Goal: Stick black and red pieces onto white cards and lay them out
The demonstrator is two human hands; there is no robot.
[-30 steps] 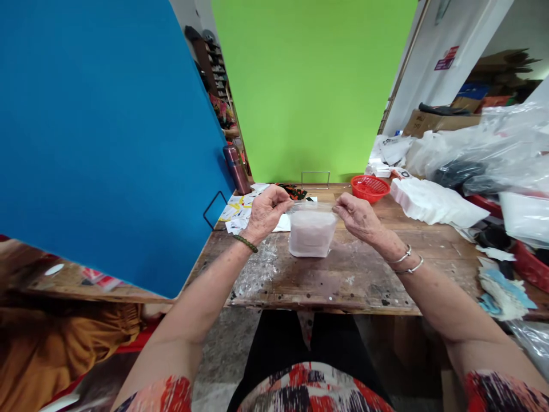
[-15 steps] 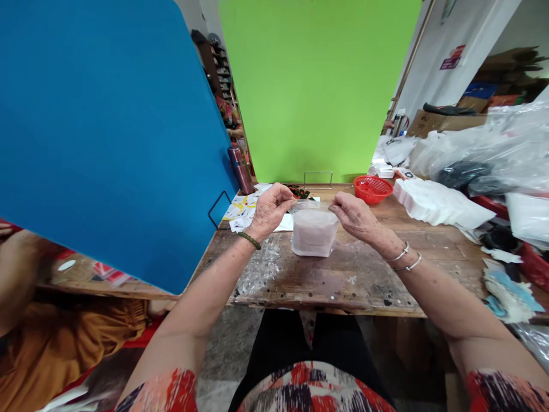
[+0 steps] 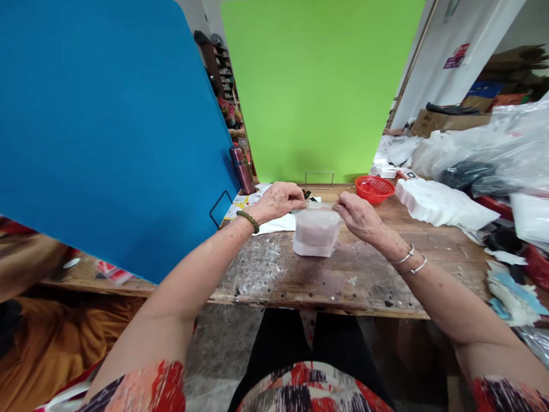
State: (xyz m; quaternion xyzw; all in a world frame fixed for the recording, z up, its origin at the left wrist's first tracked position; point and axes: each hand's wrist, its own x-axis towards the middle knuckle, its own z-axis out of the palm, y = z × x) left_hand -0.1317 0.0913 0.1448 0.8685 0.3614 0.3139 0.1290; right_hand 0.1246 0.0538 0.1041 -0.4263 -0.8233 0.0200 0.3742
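Clear plastic: a small bag [image 3: 316, 232] packed with a pale pink stack stood on the worn wooden table [image 3: 300, 274], directly between the two hands.

Observed: the left hand [image 3: 278, 201] was closed in a thumb-and-finger pinch on the bag's top edge at its near corner. The right hand [image 3: 358, 214] pinched the opposite corner the same way, its other fingers curled in. The base of the bag rested on the table. The top film looked stretched between the two pinches.

Surroundings: loose papers [image 3: 274, 224] lay under and just beyond the left hand, with a maroon bottle [image 3: 242, 170] further out against the blue board [image 3: 107, 131]. A red basket [image 3: 374, 189] sat beyond the right hand, and a pile of white sheets [image 3: 441, 206] lay well out to that hand's side.

Judgement: the mouth of the bag was being worked. It would go best with even tension from both pinches, the base left planted so the stack stayed square, and the fingertips held at the very rim, clear of the contents.
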